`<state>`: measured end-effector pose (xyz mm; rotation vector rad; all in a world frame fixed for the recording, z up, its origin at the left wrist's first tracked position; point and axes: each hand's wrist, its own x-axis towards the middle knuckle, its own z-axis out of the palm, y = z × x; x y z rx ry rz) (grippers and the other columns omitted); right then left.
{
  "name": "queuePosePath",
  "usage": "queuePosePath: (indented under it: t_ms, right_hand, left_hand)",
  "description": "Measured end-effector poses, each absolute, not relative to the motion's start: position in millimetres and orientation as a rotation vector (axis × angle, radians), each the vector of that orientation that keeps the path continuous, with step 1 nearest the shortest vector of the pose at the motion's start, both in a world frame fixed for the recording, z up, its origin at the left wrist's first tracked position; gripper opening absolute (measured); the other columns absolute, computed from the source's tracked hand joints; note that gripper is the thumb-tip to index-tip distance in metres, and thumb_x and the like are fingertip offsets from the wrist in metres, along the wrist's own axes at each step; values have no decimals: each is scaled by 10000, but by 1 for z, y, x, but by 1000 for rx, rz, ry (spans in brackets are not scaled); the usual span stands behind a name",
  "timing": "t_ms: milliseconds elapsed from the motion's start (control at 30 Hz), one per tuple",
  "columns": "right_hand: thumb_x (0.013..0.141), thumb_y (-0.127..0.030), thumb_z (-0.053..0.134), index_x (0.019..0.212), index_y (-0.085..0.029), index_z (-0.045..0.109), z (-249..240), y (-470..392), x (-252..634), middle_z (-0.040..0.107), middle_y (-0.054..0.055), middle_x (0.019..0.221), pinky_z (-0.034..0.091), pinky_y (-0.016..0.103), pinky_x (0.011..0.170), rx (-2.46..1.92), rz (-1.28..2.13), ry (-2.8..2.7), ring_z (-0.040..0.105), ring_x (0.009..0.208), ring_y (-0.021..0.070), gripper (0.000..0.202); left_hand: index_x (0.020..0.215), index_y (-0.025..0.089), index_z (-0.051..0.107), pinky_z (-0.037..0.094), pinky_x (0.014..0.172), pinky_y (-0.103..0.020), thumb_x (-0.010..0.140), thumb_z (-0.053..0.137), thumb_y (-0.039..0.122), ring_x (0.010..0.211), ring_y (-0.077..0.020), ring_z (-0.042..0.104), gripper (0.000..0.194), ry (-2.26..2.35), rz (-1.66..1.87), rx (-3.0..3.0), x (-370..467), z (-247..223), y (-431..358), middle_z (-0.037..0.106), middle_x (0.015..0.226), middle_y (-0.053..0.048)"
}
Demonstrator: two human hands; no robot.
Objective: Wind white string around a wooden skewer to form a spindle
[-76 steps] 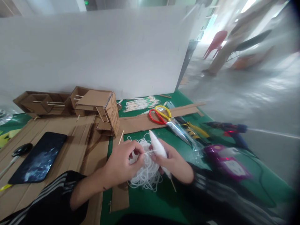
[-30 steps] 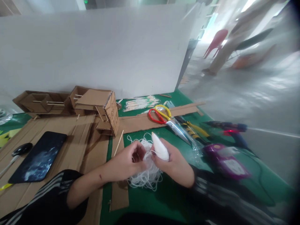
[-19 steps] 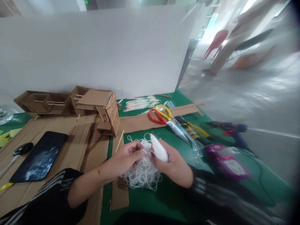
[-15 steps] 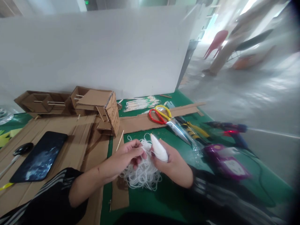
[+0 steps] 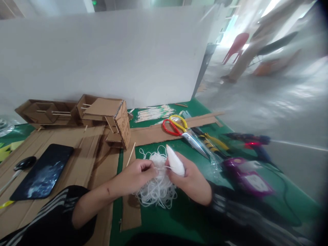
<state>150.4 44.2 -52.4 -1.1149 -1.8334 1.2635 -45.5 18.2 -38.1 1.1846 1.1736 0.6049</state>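
Green surface (image 5: pixel 153 227) inspected, a white panel (image 5: pixel 102 54) standing behind it. We find the right hand (image 5: pixel 193 181) closed around one tapered white bundle (image 5: pixel 175 163), its narrow tip pointing away from us, at the right side of one loose heap of white cord (image 5: pixel 157 196). Our left hand (image 5: pixel 137 176) is pinched on a strand (image 5: pixel 164 167) that reaches to the bundle, above the heap.

We judge the step in hand to be guiding the strand at the bundle; the next move calls for a firm pinch and loops free of snags.

Count: two hands, one bundle, one heap, one pair of scissors (image 5: pixel 194 142) with red and yellow handles, one phone (image 5: pixel 42 172), one black mouse-like object (image 5: pixel 25 163), one purple device (image 5: pixel 234 167), one red chair (image 5: pixel 238 44). Packed sticks (image 5: pixel 155 113) lie beyond; they overlap too closely for us to count.
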Motion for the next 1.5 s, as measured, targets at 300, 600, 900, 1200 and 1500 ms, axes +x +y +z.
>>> queuePosePath:
  t_ms: [300,600,900,1200,1500]
  right_hand:
    - [748,-269,584,824,-180,521,-48,44,150,538,1,749,433,272,617,-1135,1286,-1794,484,671,144,133]
    - [766,-267,609,853,-172,544,-49,43,152,497,-41,643,389,233,503,-1071,1439,-1720,428,523,92,144]
    - [777,-320,630,840,-166,568,-46,44,152,528,-29,645,390,219,454,-1048,1518,-1680,448,487,83,178]
    - [728,-421,693,853,-163,574,-48,44,148,534,-31,613,396,207,408,-1133,1667,-1554,438,458,80,310]
    - [745,-406,670,773,-158,586,-53,44,150,504,-43,537,367,201,392,-1120,1663,-1526,416,415,74,264]
  left_hand:
    - [861,159,685,374,540,-174,857,598,320,617,-80,490,182,903,918,883,-45,-44,17,626,793,-22]
    - [1018,172,747,385,486,-195,867,571,315,481,-81,470,272,1068,849,1057,-40,-53,18,664,615,-21]
    - [1159,172,702,380,455,-188,799,691,444,456,-75,468,452,1085,827,1047,-41,-54,17,639,562,-4]
    - [1307,169,591,464,518,-220,812,690,414,519,-112,562,560,1058,774,1094,-38,-54,11,701,636,-44]
    - [1247,175,640,472,522,-220,823,669,397,532,-116,573,479,1098,821,1105,-33,-51,8,677,633,-25]
